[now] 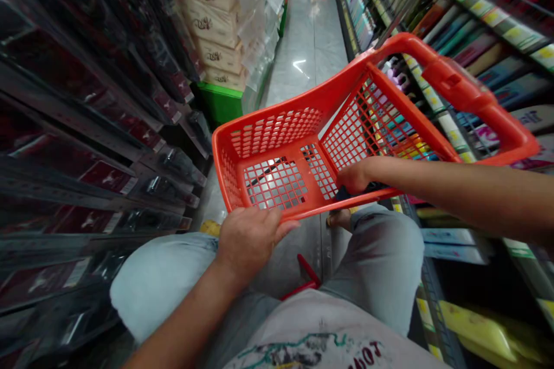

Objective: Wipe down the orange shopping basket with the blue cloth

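Observation:
A red plastic shopping basket (333,98) with lattice walls stands tilted before my knees, its long handle (476,89) raised at the right. My left hand (249,239) is closed over the near rim, thumb along the edge. Inside the basket, at its right end, my right hand (357,176) has its fingers curled down on a small dark item (341,193). That item is mostly covered, so its kind does not show. The floor of the basket around it is bare lattice.
Shelves of packaged goods (459,29) with price strips line the right side. Hanging dark packages (108,173) crowd the left. Stacked tan packs (212,29) rest on a green base (220,104). A tiled aisle (314,29) runs ahead. A red bar (307,271) shows between my legs.

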`<action>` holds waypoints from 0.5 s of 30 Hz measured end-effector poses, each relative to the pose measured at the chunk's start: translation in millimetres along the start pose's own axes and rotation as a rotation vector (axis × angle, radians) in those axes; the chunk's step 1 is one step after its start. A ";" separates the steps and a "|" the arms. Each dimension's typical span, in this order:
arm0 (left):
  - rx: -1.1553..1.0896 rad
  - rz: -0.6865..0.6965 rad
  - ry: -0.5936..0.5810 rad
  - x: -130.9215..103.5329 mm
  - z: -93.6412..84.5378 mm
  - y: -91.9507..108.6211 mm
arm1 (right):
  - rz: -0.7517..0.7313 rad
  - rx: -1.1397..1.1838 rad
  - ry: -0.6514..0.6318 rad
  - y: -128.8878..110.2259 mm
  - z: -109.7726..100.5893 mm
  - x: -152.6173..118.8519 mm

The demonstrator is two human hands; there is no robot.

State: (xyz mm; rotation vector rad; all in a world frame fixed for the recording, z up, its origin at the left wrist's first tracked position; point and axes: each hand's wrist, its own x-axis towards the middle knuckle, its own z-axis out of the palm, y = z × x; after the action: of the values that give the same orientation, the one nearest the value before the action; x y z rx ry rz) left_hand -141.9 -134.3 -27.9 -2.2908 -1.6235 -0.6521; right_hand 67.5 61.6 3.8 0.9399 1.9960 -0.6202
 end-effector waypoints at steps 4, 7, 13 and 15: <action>0.024 0.070 0.043 -3.1 -4.3 -21.6 | -0.179 0.136 -0.079 -25.7 0.7 -11.2; 0.009 0.092 0.035 -6.0 -4.6 -33.4 | -0.354 0.323 -0.082 -40.1 -3.8 -14.9; -0.015 0.084 0.016 -15.0 -12.5 -67.1 | -0.120 0.126 -0.300 0.3 0.7 -20.8; -0.016 0.047 0.005 -13.8 -18.8 -68.5 | -0.126 0.188 -0.279 2.9 4.7 -22.2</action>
State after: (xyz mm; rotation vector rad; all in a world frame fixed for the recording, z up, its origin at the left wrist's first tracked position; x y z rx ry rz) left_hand -213.8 -130.8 -21.8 -2.3291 -1.5634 -0.6611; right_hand 80.5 51.4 19.7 0.7915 1.7780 -0.9688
